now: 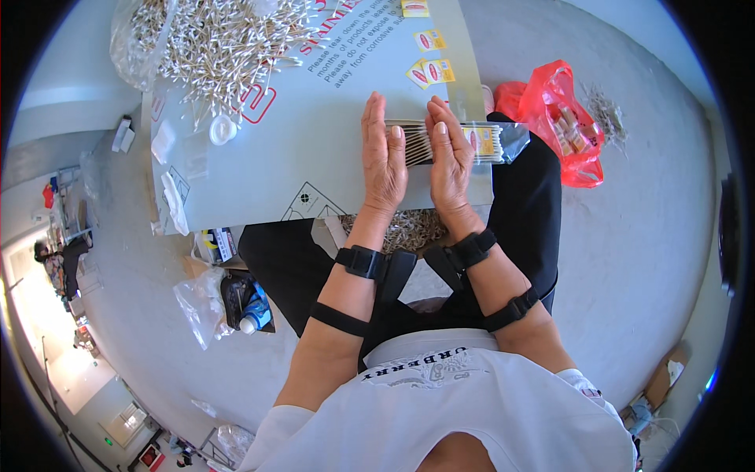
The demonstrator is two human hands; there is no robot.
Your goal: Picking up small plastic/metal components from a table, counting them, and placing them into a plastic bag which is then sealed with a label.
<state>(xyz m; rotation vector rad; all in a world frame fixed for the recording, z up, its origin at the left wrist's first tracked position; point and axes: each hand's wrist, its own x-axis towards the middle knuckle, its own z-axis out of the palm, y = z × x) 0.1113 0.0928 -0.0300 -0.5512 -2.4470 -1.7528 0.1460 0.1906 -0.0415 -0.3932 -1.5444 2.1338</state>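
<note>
A bundle of cotton swabs (pixel 418 145) lies near the table's right edge. Its right end is in a clear plastic bag (pixel 515 142) with a yellow-and-white card (pixel 481 141) against the swab tips. My left hand (pixel 384 161) stands on edge at the bundle's left end, fingers straight and together. Across the bundle's middle is my right hand (pixel 451 161), its fingers also stretched out, hiding part of the swabs and perhaps the bag's mouth. Both palms face each other, apart, with swabs showing between them. Neither hand has its fingers wrapped round anything.
A big heap of loose swabs (pixel 228 51) covers the table's far left, beside a small white round container (pixel 222 130). Several yellow cards (pixel 429 41) lie along the far right edge. Right of the table sits a red plastic bag (pixel 560 130) of packs. More swabs (pixel 413 230) lie below the table's front edge.
</note>
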